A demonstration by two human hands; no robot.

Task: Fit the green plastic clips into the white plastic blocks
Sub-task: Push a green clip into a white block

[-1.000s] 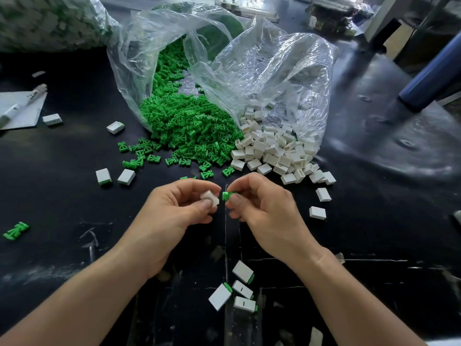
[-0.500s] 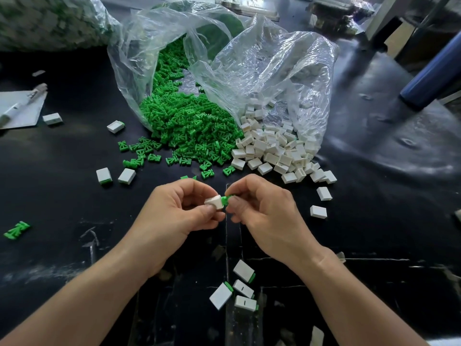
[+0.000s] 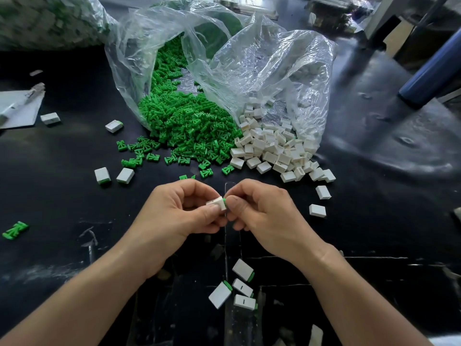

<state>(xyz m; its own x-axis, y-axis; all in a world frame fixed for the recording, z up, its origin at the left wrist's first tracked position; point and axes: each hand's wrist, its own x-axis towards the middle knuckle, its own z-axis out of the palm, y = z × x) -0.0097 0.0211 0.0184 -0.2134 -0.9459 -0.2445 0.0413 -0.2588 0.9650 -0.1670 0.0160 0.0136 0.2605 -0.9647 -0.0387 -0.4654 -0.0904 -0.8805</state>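
Note:
My left hand point(image 3: 174, 216) pinches a small white block point(image 3: 216, 202) between thumb and fingers above the black table. My right hand point(image 3: 259, 211) pinches a green clip point(image 3: 224, 201) whose visible end sits against the block's right side; most of the clip is hidden inside the block or behind my thumb. Beyond the hands a pile of green clips point(image 3: 184, 123) spills from a clear bag, and a pile of white blocks point(image 3: 272, 148) spills from a second clear bag beside it.
Several blocks with green clips in them point(image 3: 239, 285) lie near my wrists. Two more blocks point(image 3: 113, 174) lie at the left, loose blocks point(image 3: 318, 211) at the right. A stray clip point(image 3: 15, 230) lies far left, with paper and a pen point(image 3: 22, 103) at the back left.
The hands closed together: the green clip, earlier held apart from the white block, now sits at its right end with only a green edge showing.

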